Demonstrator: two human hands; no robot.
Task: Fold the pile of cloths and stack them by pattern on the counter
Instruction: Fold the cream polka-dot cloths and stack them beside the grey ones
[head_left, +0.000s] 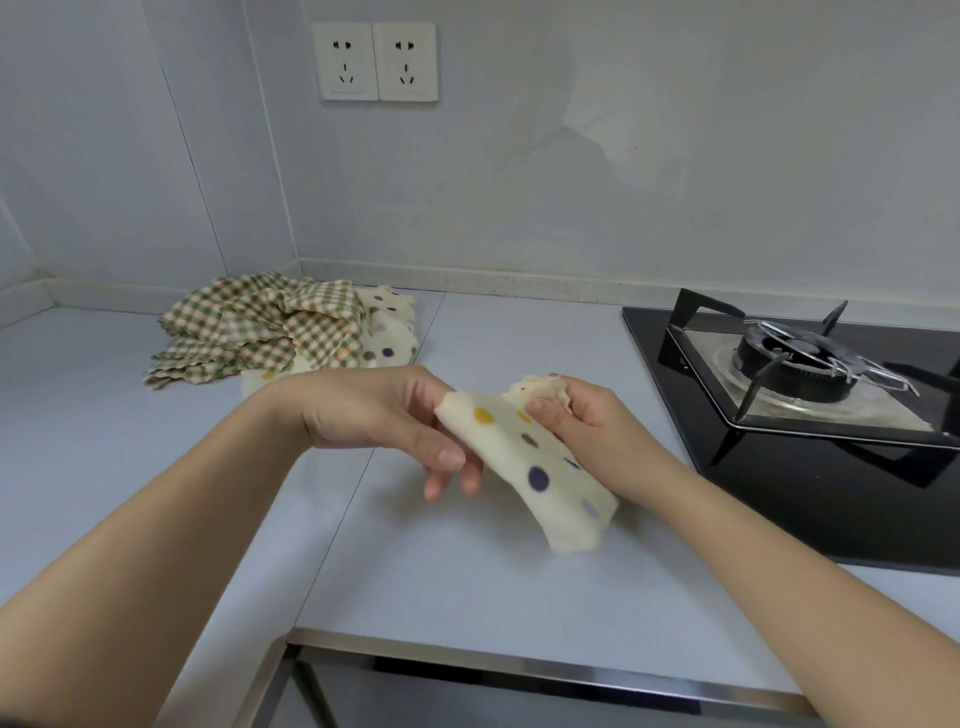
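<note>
surface (467, 582): below my hands | pile (260, 327): back left, checks and dots mixed, I could sort wrong | dotted cloth (540, 467): up in the air, half folded, may flop open | fingers (563, 423): left hand (374, 410) and right hand (597, 426) each pinch its top; loose pinch drops it

A home kitchen: gas hob (810, 364) (black glass) set in a counter (467, 571) below wall sockets (375, 61).
</note>
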